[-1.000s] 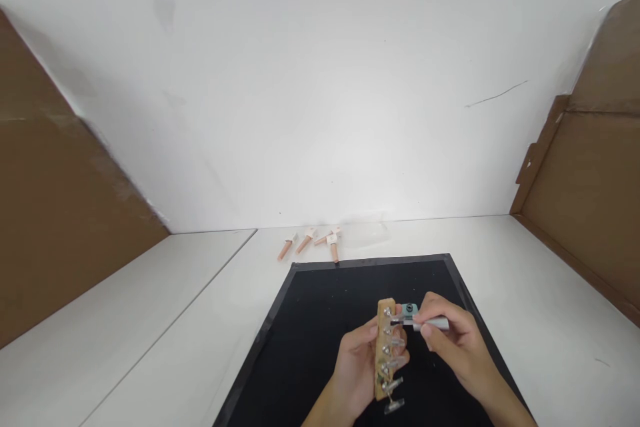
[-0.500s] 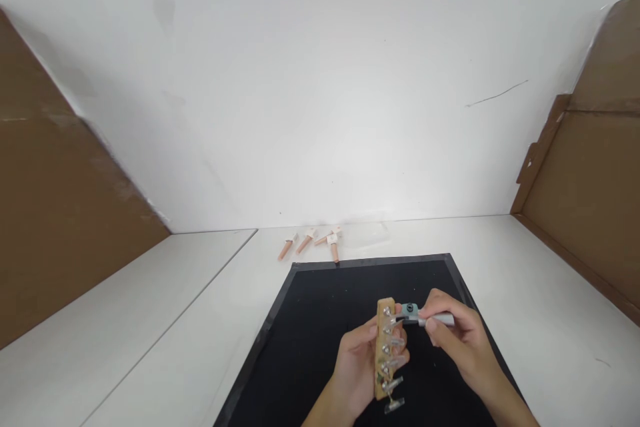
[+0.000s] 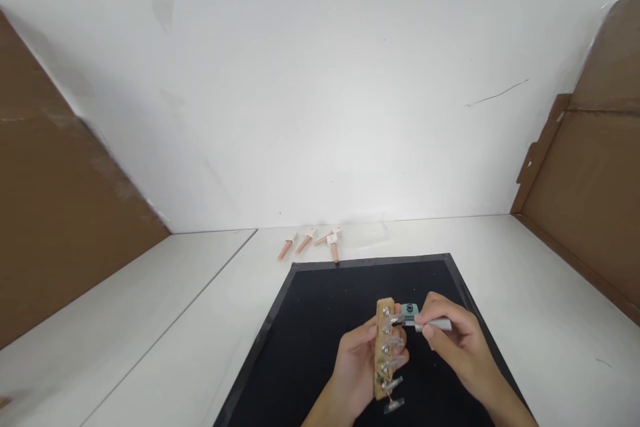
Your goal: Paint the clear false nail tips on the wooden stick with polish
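Note:
My left hand [image 3: 354, 357] is closed around a narrow wooden block [image 3: 382, 353], held nearly upright over the black mat [image 3: 320, 320]. Several clear nail tips [image 3: 395, 363] on small metal balls stick out along its right side. Between the fingers of my right hand [image 3: 463, 333] is a thin brush with a silver handle [image 3: 440, 325]. The brush end meets or lies just over a nail tip near the top of the block; contact is hard to tell. Beside the block is a small teal bottle [image 3: 409, 311] with a round black opening; what supports it is hidden.
Several small white bottles with long peach caps [image 3: 309, 240] lie behind the mat. To their right is a clear plastic piece [image 3: 365, 235]. Brown cardboard panels stand at left [image 3: 60, 180] and right [image 3: 590, 193], and a white wall [image 3: 320, 93] rises behind.
My right hand has shifted slightly left and down, bringing the brush a little farther over the upper nail tip. My left hand and the block have hardly moved.

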`<state>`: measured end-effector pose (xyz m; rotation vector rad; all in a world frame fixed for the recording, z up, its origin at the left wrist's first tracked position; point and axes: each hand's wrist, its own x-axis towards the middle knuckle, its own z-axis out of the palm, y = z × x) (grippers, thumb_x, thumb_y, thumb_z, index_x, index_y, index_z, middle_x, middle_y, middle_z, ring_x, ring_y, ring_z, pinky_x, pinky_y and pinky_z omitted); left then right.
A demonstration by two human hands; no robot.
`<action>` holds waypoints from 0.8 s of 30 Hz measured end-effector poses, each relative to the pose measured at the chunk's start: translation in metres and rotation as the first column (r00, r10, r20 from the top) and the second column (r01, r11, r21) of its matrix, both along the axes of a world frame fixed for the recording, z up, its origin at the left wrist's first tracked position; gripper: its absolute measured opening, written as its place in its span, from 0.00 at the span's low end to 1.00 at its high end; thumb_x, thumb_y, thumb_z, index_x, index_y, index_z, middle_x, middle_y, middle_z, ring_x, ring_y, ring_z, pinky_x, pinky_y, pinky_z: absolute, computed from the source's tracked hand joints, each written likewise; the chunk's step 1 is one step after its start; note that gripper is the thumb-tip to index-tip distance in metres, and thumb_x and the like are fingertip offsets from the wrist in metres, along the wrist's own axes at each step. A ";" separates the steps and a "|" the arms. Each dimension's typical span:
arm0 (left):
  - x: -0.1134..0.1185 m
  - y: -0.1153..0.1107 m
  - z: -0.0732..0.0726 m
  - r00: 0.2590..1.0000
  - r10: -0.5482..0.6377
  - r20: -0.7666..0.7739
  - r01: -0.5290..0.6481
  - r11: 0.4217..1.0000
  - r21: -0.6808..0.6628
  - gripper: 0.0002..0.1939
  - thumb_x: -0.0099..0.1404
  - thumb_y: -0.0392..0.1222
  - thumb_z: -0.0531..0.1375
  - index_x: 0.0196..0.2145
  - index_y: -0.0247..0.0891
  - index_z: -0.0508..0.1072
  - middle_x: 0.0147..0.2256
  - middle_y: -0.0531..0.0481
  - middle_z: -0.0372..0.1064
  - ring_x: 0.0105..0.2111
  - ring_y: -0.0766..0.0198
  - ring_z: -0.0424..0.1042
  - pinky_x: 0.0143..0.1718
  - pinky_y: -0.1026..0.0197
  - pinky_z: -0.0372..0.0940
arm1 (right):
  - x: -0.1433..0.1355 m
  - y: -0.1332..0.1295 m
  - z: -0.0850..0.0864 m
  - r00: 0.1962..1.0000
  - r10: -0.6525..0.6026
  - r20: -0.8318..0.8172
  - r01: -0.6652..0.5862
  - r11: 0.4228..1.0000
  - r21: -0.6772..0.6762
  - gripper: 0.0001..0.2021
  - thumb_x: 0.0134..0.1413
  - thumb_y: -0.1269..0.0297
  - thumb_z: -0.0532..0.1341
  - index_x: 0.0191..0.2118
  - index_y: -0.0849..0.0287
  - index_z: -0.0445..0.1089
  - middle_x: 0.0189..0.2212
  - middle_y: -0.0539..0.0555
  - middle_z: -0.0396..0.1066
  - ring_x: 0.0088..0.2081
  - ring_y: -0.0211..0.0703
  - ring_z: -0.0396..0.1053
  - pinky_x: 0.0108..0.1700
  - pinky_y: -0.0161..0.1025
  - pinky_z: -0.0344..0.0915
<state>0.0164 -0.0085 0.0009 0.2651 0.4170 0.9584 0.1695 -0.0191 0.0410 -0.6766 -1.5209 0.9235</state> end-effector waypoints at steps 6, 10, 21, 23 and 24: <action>-0.003 -0.001 -0.001 1.000 0.004 0.010 -0.004 1.000 0.024 0.19 0.39 0.38 0.66 0.32 0.29 0.76 0.20 0.51 0.64 0.20 0.69 0.59 0.24 0.64 0.46 | 0.003 0.002 -0.007 0.996 -0.075 -0.046 0.073 0.997 -0.039 0.07 0.56 0.62 0.60 0.30 0.55 0.72 0.22 0.47 0.60 0.20 0.35 0.56 0.21 0.32 0.54; -0.004 -0.001 -0.003 1.000 -0.002 0.017 0.001 0.999 0.043 0.17 0.41 0.37 0.64 0.33 0.30 0.76 0.21 0.51 0.64 0.20 0.69 0.59 0.24 0.64 0.46 | 0.002 0.002 -0.008 0.994 -0.089 -0.067 0.087 0.996 -0.037 0.07 0.56 0.62 0.60 0.30 0.56 0.72 0.22 0.48 0.60 0.20 0.35 0.56 0.21 0.33 0.54; -0.001 -0.001 0.000 0.999 -0.017 -0.052 0.019 0.999 0.043 0.17 0.39 0.37 0.65 0.32 0.29 0.77 0.20 0.49 0.66 0.19 0.70 0.59 0.25 0.64 0.49 | 0.000 0.000 -0.001 1.000 -0.018 -0.003 0.018 1.000 0.019 0.07 0.56 0.60 0.60 0.32 0.54 0.73 0.21 0.48 0.61 0.20 0.35 0.57 0.22 0.32 0.55; -0.001 -0.001 -0.002 0.999 -0.023 -0.047 0.026 0.998 0.062 0.18 0.39 0.37 0.65 0.32 0.29 0.77 0.19 0.50 0.65 0.19 0.71 0.59 0.25 0.64 0.49 | 0.000 0.000 -0.002 0.998 -0.056 0.012 0.056 0.998 0.003 0.08 0.56 0.60 0.60 0.30 0.55 0.72 0.21 0.48 0.61 0.20 0.35 0.57 0.21 0.32 0.55; -0.001 -0.001 -0.003 0.999 -0.027 -0.043 0.030 0.997 0.073 0.18 0.40 0.37 0.65 0.32 0.29 0.77 0.19 0.50 0.65 0.19 0.71 0.59 0.24 0.64 0.48 | 0.000 0.001 -0.003 0.996 -0.084 0.009 0.085 0.996 -0.006 0.08 0.56 0.60 0.60 0.29 0.56 0.72 0.20 0.47 0.61 0.20 0.35 0.56 0.21 0.32 0.54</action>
